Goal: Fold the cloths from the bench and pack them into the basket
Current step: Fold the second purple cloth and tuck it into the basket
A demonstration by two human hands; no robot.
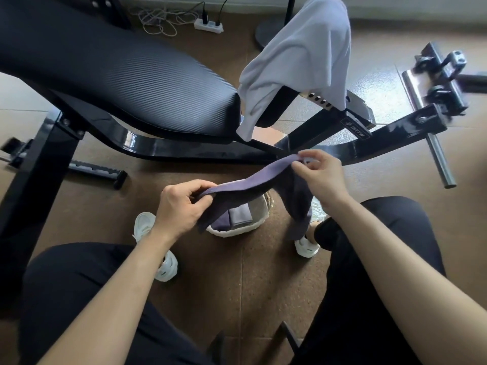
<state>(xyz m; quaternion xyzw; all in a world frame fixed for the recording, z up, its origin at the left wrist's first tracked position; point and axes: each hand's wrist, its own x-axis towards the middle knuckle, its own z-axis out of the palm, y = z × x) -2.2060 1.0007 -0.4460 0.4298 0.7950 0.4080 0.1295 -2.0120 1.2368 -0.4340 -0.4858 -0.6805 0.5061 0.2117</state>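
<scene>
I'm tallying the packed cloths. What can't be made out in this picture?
Head view: the basket is mostly covered by the purple cloth that the left hand and right hand hold; the folded cloths inside cannot be counted.
Head view: the pale cloth draped over the bench is cut off by the upper edge.

basket [232,231] on floor [253,285] before bench [118,75], between shoes [163,264]

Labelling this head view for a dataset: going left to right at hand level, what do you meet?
Left hand → basket → right hand → steel peg. The purple cloth spans both hands, so it is left unranked.
</scene>
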